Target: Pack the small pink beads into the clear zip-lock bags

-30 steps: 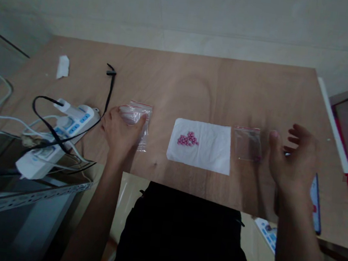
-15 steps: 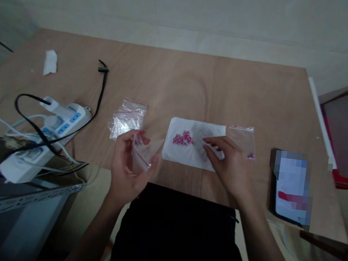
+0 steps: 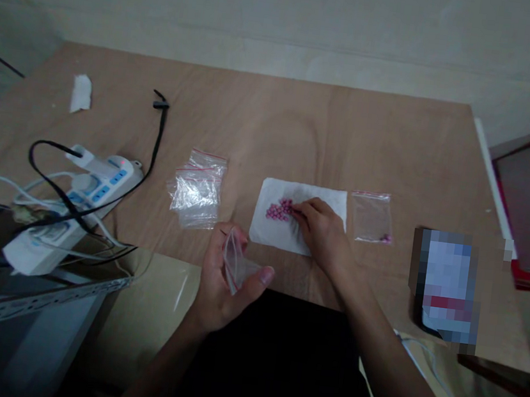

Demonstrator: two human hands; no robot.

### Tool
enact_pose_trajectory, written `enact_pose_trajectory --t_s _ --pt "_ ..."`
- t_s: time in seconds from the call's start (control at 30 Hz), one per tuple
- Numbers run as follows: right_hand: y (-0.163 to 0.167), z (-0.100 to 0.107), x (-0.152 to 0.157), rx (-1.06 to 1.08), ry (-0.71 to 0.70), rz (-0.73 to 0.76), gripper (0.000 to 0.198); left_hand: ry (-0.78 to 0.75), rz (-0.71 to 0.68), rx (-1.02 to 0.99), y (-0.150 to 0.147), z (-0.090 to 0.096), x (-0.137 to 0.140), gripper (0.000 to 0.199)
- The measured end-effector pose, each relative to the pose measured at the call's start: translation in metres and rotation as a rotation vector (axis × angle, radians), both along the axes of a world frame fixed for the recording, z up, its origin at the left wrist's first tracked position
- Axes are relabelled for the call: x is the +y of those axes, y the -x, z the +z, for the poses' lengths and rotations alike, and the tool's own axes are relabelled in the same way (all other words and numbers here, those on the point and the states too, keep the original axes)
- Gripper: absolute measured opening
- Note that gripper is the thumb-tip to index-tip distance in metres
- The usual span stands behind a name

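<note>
While the left hand [image 3: 226, 277] holds a small clear zip bag [image 3: 236, 264] off the near edge of the wooden table [image 3: 303, 126], just near-left of the white paper sheet [image 3: 305, 219], the right hand [image 3: 321, 231] rests on that sheet. The left fingers and thumb are curled around the bag, pinching it; judging by the grip, it is kept raised and ready to receive. The bag's long axis runs from far-left to near-right; where its mouth lies is too blurred to tell. The right fingertips close on the pink beads [image 3: 279, 210] at the sheet's left part, seemingly pinching one, though the grasp cannot be confirmed. A stack of spare bags [image 3: 196, 190] lies left of the sheet; a single bag [image 3: 371, 217] lies just right of it.
</note>
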State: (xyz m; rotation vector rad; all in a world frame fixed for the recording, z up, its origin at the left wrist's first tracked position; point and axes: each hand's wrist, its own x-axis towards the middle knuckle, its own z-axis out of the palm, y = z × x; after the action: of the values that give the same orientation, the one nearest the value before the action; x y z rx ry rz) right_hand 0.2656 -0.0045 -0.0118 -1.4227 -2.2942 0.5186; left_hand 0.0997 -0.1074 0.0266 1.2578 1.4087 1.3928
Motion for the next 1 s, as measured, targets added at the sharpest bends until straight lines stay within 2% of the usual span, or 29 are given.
enact_pose_trajectory --t_s 0.27,0.57,0.77,1.0 --pt "0.008 0.010 -0.001 -0.143 -0.010 -0.038 0.028 -0.035 -0.046 0.283 -0.001 0.001 0.006 0.038" --pt "0.017 0.022 0.007 -0.273 0.048 -0.125 0.025 -0.002 -0.068 0.417 0.004 -0.002 0.007 0.039" --pt "0.015 0.028 0.014 -0.295 0.110 -0.175 0.018 -0.037 -0.101 0.427 0.003 -0.002 0.014 0.040" --pt "0.010 0.033 0.026 -0.284 0.182 -0.162 0.015 -0.044 -0.134 0.304 -0.002 0.002 0.017 0.052"
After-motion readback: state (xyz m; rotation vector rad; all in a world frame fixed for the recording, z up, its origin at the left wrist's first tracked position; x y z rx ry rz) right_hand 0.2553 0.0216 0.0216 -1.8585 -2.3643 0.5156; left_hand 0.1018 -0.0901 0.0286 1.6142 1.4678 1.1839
